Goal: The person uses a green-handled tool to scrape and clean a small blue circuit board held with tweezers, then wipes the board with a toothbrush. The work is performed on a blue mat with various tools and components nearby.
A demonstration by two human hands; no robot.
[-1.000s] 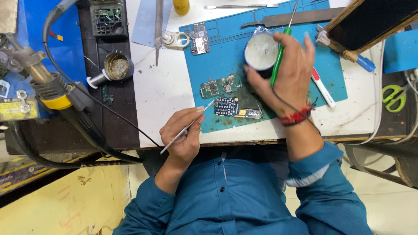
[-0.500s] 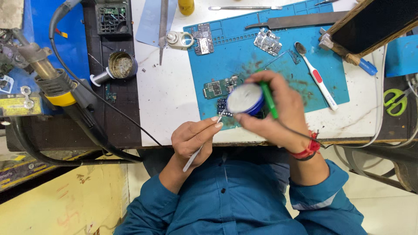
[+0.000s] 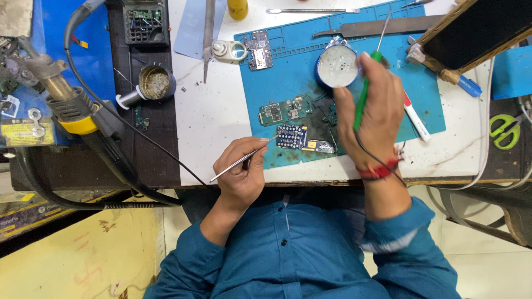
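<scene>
Blue mat (image 3: 426,94), round white tin (image 3: 337,66) in right hand (image 3: 371,111)

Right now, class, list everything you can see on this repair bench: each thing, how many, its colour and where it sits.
work mat: one, blue, centre of white table
circuit boards: three, green and blue, on mat; nearest one by tweezer tip
round tin: one, blue rim, whitish inside, on mat by right hand
soldering iron: one, green grip, in right hand
tweezers: one, metal, in left hand
brush: one, white and red, right of mat
scissors: one, green, far right
hot-air nozzle: one, metal and yellow, far left
left hand: holds tweezers
right hand: holds soldering iron
</scene>
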